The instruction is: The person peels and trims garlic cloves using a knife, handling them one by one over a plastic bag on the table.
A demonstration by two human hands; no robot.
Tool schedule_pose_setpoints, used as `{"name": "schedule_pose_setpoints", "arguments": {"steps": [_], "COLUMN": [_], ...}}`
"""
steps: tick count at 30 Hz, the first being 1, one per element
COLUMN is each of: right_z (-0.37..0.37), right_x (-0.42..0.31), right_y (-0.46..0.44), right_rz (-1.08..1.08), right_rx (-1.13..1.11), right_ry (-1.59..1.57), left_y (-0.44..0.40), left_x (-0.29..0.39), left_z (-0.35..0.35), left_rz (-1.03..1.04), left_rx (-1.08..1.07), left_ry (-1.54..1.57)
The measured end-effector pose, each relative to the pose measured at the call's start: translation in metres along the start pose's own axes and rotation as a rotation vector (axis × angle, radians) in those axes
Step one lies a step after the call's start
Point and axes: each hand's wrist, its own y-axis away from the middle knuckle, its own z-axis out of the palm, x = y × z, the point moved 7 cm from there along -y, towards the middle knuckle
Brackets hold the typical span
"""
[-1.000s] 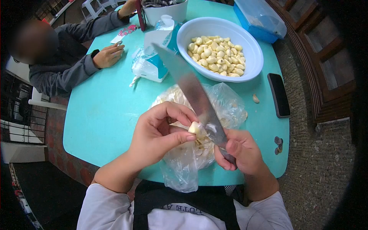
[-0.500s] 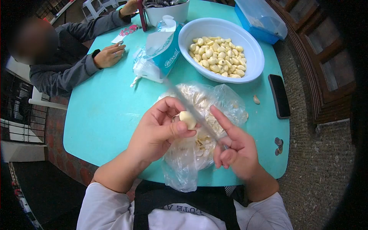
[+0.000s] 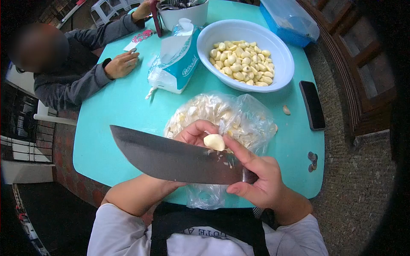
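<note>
A peeled garlic clove (image 3: 214,142) is pinched in the fingers of my left hand (image 3: 193,132), which is partly hidden behind the knife. My right hand (image 3: 267,177) grips a wide-bladed knife (image 3: 171,160) near where blade meets handle, its index finger stretched along the top edge by the clove. The blade lies flat side towards me, tip to the left, with bits of skin stuck on it. Beneath both hands spreads a clear plastic bag (image 3: 194,112) of garlic and skins. Beyond it, peeled cloves (image 3: 244,64) fill part of a pale blue bowl (image 3: 277,49).
On the turquoise table (image 3: 115,136) lie a loose clove (image 3: 286,110), a phone (image 3: 312,105) and coins (image 3: 313,162) at right. A tissue pack (image 3: 177,64), a blue lidded box (image 3: 290,25) and a white tub (image 3: 185,16) stand farther back. Another person's hand (image 3: 121,65) rests at left.
The knife has swung from a blurred, edge-on slant to lying broadside in front of my left hand, tip to the left. My right index finger has come close to the clove.
</note>
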Motion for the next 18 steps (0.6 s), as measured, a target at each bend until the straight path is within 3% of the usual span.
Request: {"name": "schedule_pose_setpoints", "arguments": {"steps": [12,16,18], "right_z": [-0.0025,-0.0038,-0.0018], "right_x": [-0.0001,0.0031,0.0067], "right_y": [-0.0012,-0.0006,-0.0031], "right_rz": [-0.044,0.003,0.0], "right_rx": [0.035,0.008,0.117], "right_ry": [0.11,0.124,-0.058], "left_y": [0.0014,0.0055,0.0072], "left_x": [0.0016,0.0025,0.0028], "left_z": [-0.0006,-0.0008,-0.0051], "left_rz": [0.027,-0.007,-0.011], "left_rx": [0.058,0.17,0.174], "left_ry": [-0.104,-0.106,-0.17]}}
